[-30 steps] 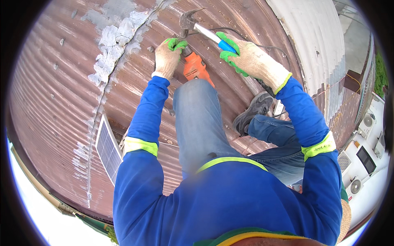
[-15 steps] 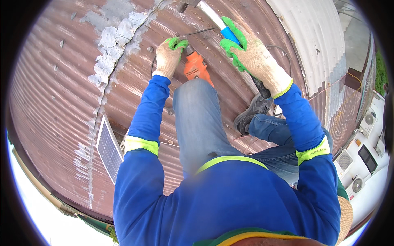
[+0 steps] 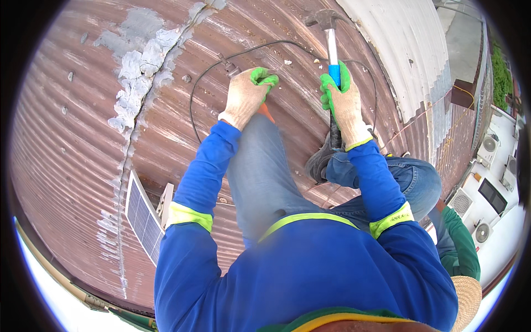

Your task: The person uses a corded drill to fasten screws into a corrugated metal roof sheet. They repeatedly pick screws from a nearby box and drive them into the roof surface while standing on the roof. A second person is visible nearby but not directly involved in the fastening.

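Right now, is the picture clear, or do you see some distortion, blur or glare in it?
In the head view, the roof ridges bend strongly toward the black rim, the lower left edge is washed out to white, and a hazy patch softens part of the blue shirt; in this same view, the hammer, left hand and right hand look fairly sharp.

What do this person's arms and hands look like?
The left hand and right hand wear cream knit gloves with bright green fingers; the right cuff is edged yellow-green. The long blue sleeves have wide yellow-green bands, the right one carrying small dark markings.
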`<control>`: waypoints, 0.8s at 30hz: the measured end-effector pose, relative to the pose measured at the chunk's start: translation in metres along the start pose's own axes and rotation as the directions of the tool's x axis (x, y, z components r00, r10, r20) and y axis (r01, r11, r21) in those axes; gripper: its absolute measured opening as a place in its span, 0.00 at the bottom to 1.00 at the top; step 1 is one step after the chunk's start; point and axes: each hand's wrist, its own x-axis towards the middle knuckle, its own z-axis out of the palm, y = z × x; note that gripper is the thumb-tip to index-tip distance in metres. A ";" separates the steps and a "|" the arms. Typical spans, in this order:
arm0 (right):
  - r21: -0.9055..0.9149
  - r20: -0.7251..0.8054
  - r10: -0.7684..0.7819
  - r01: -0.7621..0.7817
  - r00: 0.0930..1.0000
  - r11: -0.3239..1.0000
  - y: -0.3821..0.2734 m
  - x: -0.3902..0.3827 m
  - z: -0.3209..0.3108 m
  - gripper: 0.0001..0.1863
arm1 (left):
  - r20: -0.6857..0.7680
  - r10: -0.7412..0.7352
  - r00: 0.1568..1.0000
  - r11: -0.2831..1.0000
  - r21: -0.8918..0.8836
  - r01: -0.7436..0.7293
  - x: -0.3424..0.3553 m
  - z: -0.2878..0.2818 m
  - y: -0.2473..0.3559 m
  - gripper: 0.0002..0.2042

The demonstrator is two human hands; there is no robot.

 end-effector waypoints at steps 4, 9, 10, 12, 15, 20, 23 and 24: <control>-0.464 -0.373 -0.024 -0.164 0.928 0.871 0.090 0.011 -0.036 0.38 | 0.315 0.162 0.935 0.830 0.468 -0.302 0.043 0.100 0.037 0.17; -0.626 -0.478 -0.007 -0.335 0.878 0.704 0.167 -0.002 -0.044 0.43 | 0.401 0.021 0.916 0.841 0.488 -0.233 0.037 0.145 0.045 0.26; -0.630 -0.490 0.020 -0.370 0.872 0.682 0.174 -0.002 -0.041 0.43 | 0.372 -0.015 0.928 0.890 0.428 -0.157 0.026 0.135 0.043 0.31; -0.640 -0.467 0.034 -0.364 0.884 0.677 0.181 -0.002 -0.034 0.44 | -0.006 0.170 0.985 0.904 0.399 -0.154 -0.008 0.092 0.033 0.33; -0.788 -0.365 -0.159 -0.214 0.917 0.577 0.178 -0.007 -0.020 0.41 | -0.548 0.044 0.835 0.943 0.300 0.147 -0.033 0.018 0.020 0.39; -0.658 0.414 -0.025 0.319 0.910 0.682 0.160 -0.017 0.041 0.38 | -0.187 -0.551 0.813 0.832 -0.203 0.517 -0.004 -0.003 0.006 0.47; -0.524 0.620 0.105 0.311 0.777 0.793 0.153 -0.005 0.075 0.33 | -0.285 -0.525 0.802 0.754 0.280 0.594 0.011 0.008 0.000 0.54; -0.518 0.629 0.097 0.323 0.771 0.792 0.151 -0.001 0.079 0.35 | -0.294 -0.440 0.849 0.706 0.471 0.529 0.012 0.015 -0.001 0.54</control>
